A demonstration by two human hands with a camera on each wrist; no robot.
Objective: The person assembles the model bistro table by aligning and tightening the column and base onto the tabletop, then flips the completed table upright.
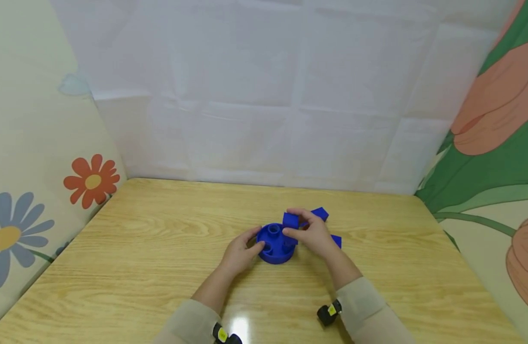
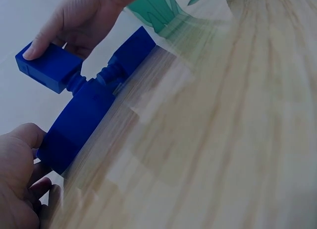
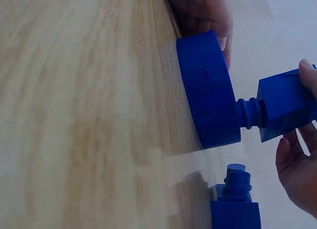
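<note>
A round blue base (image 1: 275,259) with a raised rim and short tubular sockets stands on the table. My left hand (image 1: 239,254) grips its left side, thumb over the rim and fingers around the outside. Above the base's right side, my right hand (image 1: 316,237) pinches a blue block (image 1: 291,220) between thumb and fingers. From that block a ribbed peg (image 3: 249,113) points down at the base; its tip is hidden behind the rim, so I cannot tell how deep it sits.
Two more blue blocks lie on the wooden table (image 1: 160,267) to the right of the base: one farther back (image 1: 320,213), another (image 1: 337,241) partly behind my right wrist. A ribbed peg shows on the block (image 3: 235,216) in the right wrist view. White cloth (image 1: 246,134) hangs behind.
</note>
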